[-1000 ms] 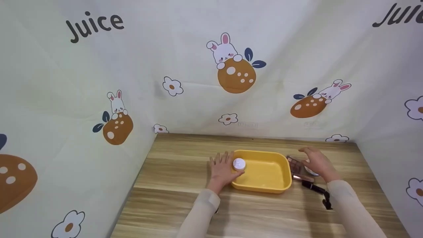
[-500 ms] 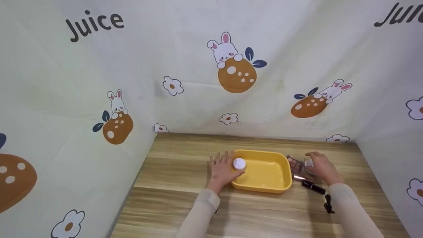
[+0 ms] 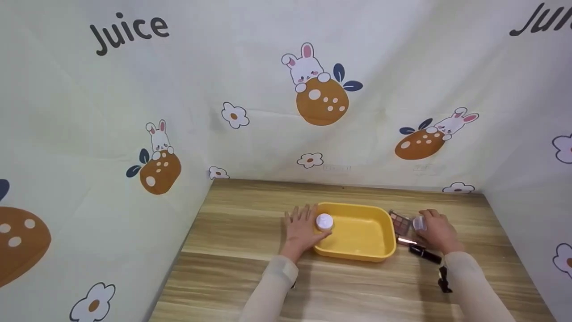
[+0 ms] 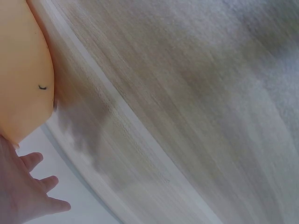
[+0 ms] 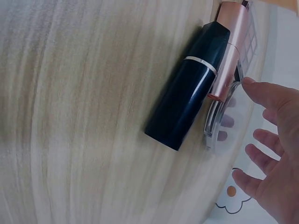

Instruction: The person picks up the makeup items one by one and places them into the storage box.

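Observation:
My left hand (image 3: 300, 230) lies spread at the left rim of a yellow bin (image 3: 357, 258), its thumb over the inside and its fingers straight. A white round-topped jar (image 3: 324, 222) is in the bin beside that thumb. In the left wrist view the fingers (image 4: 44, 182) stick out below the bin's wall (image 4: 25, 70). Over on the right, my right hand (image 3: 440, 230) is at a round clear-lidded compact (image 3: 419, 222). The right wrist view has the thumb tip right at the edge of the compact (image 5: 219, 122), with the other fingers spread above its lid.
Between bin and right hand lie an eyeshadow palette (image 3: 400, 222), a rose-gold tube (image 3: 407, 240) and a black lipstick-like tube (image 3: 424, 254) with a silver band. A small dark piece (image 3: 444, 281) shows beside the right sleeve. Printed cloth walls (image 3: 250, 147) enclose the wooden tabletop (image 3: 237, 273).
My right hand has come down onto the compact, which has shifted slightly and shows more to the left of the fingers. The left hand and bin have stayed in place.

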`<state>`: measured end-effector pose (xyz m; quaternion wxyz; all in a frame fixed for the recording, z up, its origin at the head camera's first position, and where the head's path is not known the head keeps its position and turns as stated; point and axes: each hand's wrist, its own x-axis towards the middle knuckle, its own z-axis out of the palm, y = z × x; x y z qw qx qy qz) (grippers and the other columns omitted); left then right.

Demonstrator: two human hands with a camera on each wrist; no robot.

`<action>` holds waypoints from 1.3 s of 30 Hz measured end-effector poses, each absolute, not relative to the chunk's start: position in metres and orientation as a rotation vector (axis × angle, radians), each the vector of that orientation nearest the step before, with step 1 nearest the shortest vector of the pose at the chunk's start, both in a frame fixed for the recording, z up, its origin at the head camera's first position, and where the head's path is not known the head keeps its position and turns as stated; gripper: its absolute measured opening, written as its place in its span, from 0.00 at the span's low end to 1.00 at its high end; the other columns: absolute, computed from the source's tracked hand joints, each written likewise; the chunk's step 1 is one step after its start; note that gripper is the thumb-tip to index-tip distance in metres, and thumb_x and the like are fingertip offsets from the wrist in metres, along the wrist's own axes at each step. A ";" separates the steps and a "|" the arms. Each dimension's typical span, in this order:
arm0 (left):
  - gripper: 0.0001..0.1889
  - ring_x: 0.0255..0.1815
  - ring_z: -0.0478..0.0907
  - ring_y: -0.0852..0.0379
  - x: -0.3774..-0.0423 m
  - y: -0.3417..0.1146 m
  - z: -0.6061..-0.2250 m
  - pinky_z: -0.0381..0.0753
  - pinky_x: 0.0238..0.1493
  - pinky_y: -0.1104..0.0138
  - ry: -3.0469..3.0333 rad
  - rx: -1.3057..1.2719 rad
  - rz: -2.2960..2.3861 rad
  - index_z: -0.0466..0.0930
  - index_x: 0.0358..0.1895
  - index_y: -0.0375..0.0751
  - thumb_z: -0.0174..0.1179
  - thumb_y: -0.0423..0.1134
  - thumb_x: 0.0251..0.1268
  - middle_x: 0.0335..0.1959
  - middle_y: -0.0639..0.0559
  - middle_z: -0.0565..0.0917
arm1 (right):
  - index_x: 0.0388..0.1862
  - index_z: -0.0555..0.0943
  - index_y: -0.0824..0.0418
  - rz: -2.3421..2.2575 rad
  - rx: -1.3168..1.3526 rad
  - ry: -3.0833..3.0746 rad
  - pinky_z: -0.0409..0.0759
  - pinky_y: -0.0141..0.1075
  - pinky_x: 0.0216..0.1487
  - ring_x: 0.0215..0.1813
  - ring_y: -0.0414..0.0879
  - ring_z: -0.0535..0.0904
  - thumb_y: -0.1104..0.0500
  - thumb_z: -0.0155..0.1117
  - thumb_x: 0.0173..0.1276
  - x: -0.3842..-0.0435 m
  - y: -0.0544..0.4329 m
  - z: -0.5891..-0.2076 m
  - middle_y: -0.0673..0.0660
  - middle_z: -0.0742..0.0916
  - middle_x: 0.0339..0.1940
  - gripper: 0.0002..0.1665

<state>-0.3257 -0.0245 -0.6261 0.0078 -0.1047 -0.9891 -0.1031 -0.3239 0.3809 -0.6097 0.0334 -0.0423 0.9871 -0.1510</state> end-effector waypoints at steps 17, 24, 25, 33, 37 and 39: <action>0.51 0.79 0.56 0.35 -0.325 -0.024 -0.628 0.51 0.75 0.33 -3.077 -0.327 -0.336 0.53 0.80 0.56 0.52 0.78 0.56 0.79 0.46 0.62 | 0.72 0.58 0.77 -0.495 0.036 2.947 0.69 0.72 0.60 0.66 0.82 0.59 0.51 0.66 0.66 -0.320 0.385 -0.620 0.84 0.60 0.70 0.47; 0.51 0.79 0.56 0.35 -0.326 -0.024 -0.628 0.51 0.74 0.33 -3.079 -0.328 -0.318 0.53 0.80 0.56 0.51 0.78 0.56 0.79 0.47 0.62 | 0.68 0.63 0.80 -0.531 -0.014 2.985 0.72 0.70 0.58 0.60 0.81 0.67 0.53 0.66 0.66 -0.318 0.386 -0.625 0.86 0.68 0.64 0.43; 0.51 0.79 0.56 0.36 -0.326 -0.024 -0.628 0.52 0.74 0.33 -3.075 -0.328 -0.310 0.53 0.79 0.56 0.51 0.78 0.56 0.79 0.47 0.63 | 0.66 0.63 0.81 -0.537 -0.025 2.999 0.73 0.69 0.58 0.59 0.80 0.68 0.53 0.67 0.65 -0.317 0.386 -0.626 0.86 0.69 0.62 0.42; 0.51 0.79 0.56 0.36 -0.326 -0.024 -0.627 0.52 0.73 0.32 -3.072 -0.327 -0.313 0.54 0.79 0.56 0.52 0.78 0.56 0.79 0.47 0.63 | 0.64 0.65 0.82 -0.534 -0.041 3.038 0.74 0.68 0.57 0.56 0.80 0.71 0.55 0.68 0.63 -0.317 0.385 -0.628 0.86 0.71 0.59 0.42; 0.51 0.80 0.55 0.36 -0.325 -0.024 -0.627 0.52 0.74 0.33 -3.081 -0.327 -0.325 0.54 0.79 0.55 0.52 0.78 0.56 0.79 0.47 0.63 | 0.65 0.64 0.83 -0.541 -0.029 3.025 0.75 0.67 0.57 0.55 0.80 0.72 0.55 0.68 0.63 -0.318 0.385 -0.627 0.87 0.71 0.58 0.42; 0.51 0.80 0.55 0.36 -0.326 -0.024 -0.627 0.51 0.74 0.33 -3.084 -0.325 -0.324 0.53 0.79 0.56 0.52 0.78 0.56 0.79 0.47 0.62 | 0.64 0.64 0.83 -0.544 -0.031 3.028 0.75 0.67 0.56 0.54 0.79 0.72 0.55 0.68 0.63 -0.317 0.384 -0.626 0.87 0.72 0.58 0.42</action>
